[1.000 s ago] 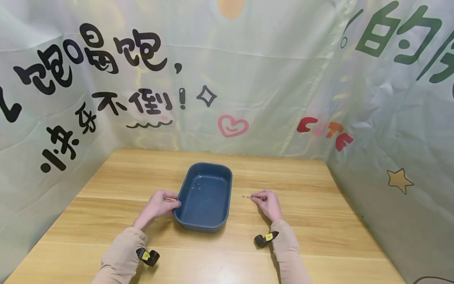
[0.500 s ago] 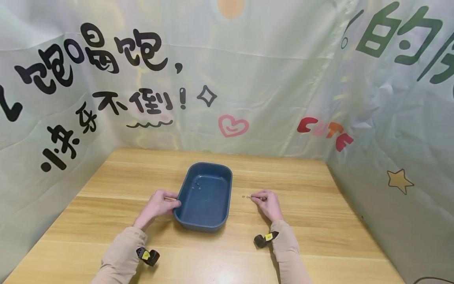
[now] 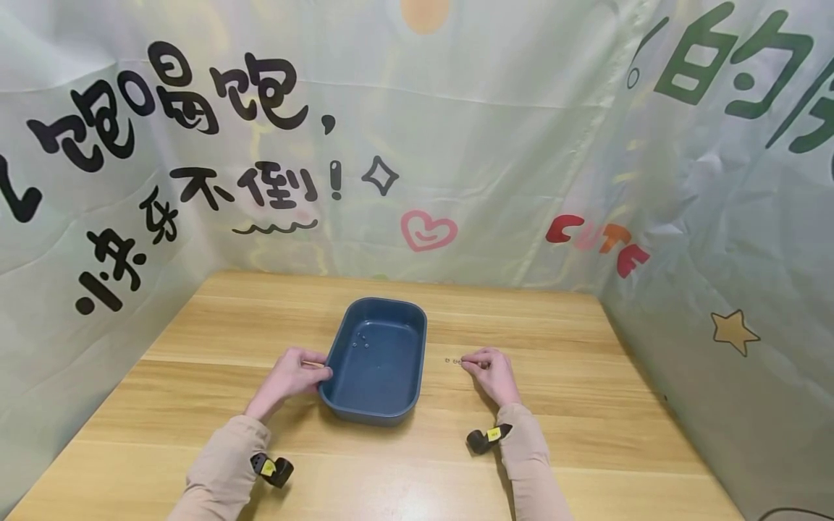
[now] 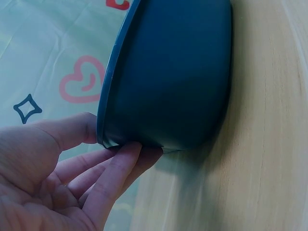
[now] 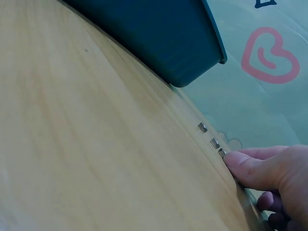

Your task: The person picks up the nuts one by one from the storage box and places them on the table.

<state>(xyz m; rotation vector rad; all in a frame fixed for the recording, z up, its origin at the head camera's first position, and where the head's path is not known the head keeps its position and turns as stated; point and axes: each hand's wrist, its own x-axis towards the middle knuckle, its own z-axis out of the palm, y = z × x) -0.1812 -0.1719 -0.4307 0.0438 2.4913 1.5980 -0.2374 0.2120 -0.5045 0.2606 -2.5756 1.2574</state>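
The left hand (image 3: 293, 376) grips the left rim of a blue rectangular tub (image 3: 374, 387), thumb on the rim and fingers against the outer wall, as the left wrist view shows too for the hand (image 4: 72, 173) and tub (image 4: 173, 77). Several tiny metal pieces (image 3: 366, 346) lie inside at the tub's far left. Right of the tub, small metal nuts (image 3: 447, 360) lie in a short row. At the row's right end the right hand (image 3: 493, 375) has thumb and forefinger together; in the right wrist view these fingertips pinch the nearest nut (image 5: 222, 153).
The wooden table (image 3: 365, 477) is bordered by pale printed cloth (image 3: 495, 166) at the back and both sides. Each sleeve carries a small black camera, one on the left wrist (image 3: 272, 470) and one on the right (image 3: 487, 438). A dark cable (image 3: 795, 510) shows at bottom right.
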